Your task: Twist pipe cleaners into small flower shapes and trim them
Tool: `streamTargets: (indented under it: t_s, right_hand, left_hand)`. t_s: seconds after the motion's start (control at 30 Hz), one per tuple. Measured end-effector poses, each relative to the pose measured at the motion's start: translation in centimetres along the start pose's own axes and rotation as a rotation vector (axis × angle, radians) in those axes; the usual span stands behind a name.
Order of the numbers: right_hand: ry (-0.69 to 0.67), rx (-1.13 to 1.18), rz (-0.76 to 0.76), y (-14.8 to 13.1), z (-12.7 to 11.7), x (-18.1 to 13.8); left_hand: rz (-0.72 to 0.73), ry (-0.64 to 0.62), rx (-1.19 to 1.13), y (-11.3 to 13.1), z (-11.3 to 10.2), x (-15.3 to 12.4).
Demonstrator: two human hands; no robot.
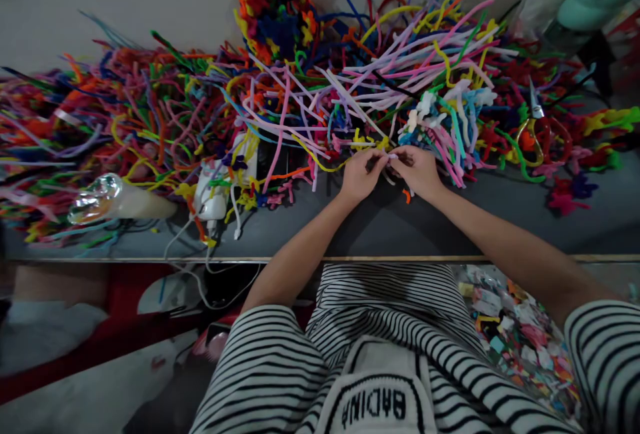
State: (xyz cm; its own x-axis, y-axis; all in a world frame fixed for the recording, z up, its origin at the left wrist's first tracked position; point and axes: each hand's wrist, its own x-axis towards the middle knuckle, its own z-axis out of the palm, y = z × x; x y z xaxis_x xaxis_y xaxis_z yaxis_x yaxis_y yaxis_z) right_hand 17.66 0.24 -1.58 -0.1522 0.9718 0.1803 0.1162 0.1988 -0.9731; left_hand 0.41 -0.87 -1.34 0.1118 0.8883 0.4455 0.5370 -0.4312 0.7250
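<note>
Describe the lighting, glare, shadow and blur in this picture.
Head view: dim overall, with bright glints on the shiny wrapping; head view: soft shadow on the dark tabletop below the left hand and right hand; head view: teal container at upper right looks blurred.

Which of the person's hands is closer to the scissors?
The right. The right hand is left of the scissors and a little nearer the person, with fuzzy stems between; the left hand is farther left, beyond the right hand.
</note>
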Motion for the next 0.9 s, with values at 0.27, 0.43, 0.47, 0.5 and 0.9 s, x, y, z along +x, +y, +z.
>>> streamTargets:
  t_s: [0.27, 0.43, 0.47, 0.5, 0.9]
  right_hand:
    - [0.018, -0.032, -0.029, -0.05, 0.07, 0.02]
    - [0.028, -0.061, -0.064, -0.19, 0.11, 0.02]
    - [0.025, -0.061, -0.065, -0.25, 0.14, 0.0]
    - [0.02, -0.054, -0.061, -0.31, 0.16, -0.02]
    - [-0.046, 0.151, 0.059, -0.24, 0.12, 0.39]
  left_hand:
    - [-0.003, -0.044, -0.063, -0.07, 0.05, -0.06]
    - [0.014, -0.057, -0.058, -0.21, -0.01, -0.01]
    - [0.014, -0.055, -0.058, -0.21, -0.05, -0.05]
    - [0.012, -0.051, -0.063, -0.21, -0.09, -0.09]
    - [-0.059, 0.046, -0.189, -0.09, 0.1, -0.25]
